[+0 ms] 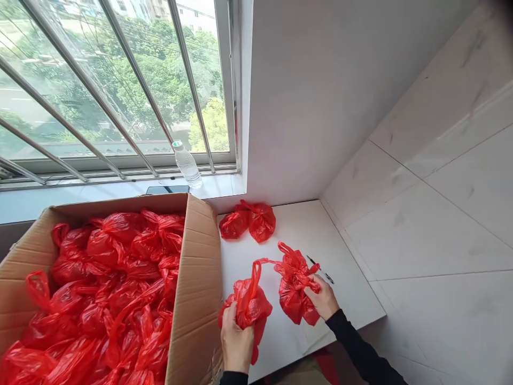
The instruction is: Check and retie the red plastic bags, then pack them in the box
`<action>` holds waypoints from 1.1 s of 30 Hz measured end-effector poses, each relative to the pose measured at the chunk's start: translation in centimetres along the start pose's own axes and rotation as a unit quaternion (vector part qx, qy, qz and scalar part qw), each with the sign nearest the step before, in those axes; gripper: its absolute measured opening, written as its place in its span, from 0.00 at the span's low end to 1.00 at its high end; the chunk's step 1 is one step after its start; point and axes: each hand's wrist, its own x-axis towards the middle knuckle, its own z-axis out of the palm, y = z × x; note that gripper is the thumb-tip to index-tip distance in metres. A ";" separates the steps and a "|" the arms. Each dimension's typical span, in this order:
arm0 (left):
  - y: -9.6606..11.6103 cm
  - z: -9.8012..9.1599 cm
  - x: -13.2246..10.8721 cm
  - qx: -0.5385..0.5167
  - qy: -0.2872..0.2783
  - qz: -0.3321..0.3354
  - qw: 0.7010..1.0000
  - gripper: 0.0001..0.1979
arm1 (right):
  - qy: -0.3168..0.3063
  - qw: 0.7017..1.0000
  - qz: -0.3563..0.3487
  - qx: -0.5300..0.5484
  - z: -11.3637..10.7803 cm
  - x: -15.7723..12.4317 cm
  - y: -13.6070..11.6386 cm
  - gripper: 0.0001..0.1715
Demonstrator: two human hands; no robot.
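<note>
Two filled red plastic bags are in my hands over the white tabletop (pixel 292 224). My left hand (pixel 236 339) has its fingers closed on one red plastic bag (pixel 250 302), whose handle loop stands up. Fingers and thumb of my right hand (pixel 323 297) pinch the other red plastic bag (pixel 294 289) by its gathered side. A thin strip of red plastic stretches between the two bags. What the bags contain is hidden. Behind them, against the wall, lie two more tied red bags (pixel 260 222).
To the left stands a cardboard box (pixel 200 267) heaped with red bags (pixel 112 283). A clear water bottle (pixel 187 166) and a dark flat object (pixel 167 190) are on the windowsill below metal bars. A pen (pixel 320 269) lies beyond my right hand; tiled wall bounds the right.
</note>
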 end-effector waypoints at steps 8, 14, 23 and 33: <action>-2.4 8.6 6.0 0.050 0.044 0.076 0.995 0.24 | -0.049 0.998 -0.017 -0.042 2.1 9.9 3.7 0.07; -6.5 12.5 8.3 0.090 0.007 0.121 0.988 0.22 | -0.080 0.994 -0.028 -0.065 2.3 14.9 7.5 0.05; -6.7 14.1 11.7 0.195 0.075 0.242 0.948 0.31 | -0.112 0.981 -0.136 -0.079 3.6 17.6 9.2 0.02; -6.7 13.6 5.5 0.403 0.124 0.261 0.868 0.45 | -0.139 0.940 -0.237 -0.200 -0.5 14.7 10.3 0.43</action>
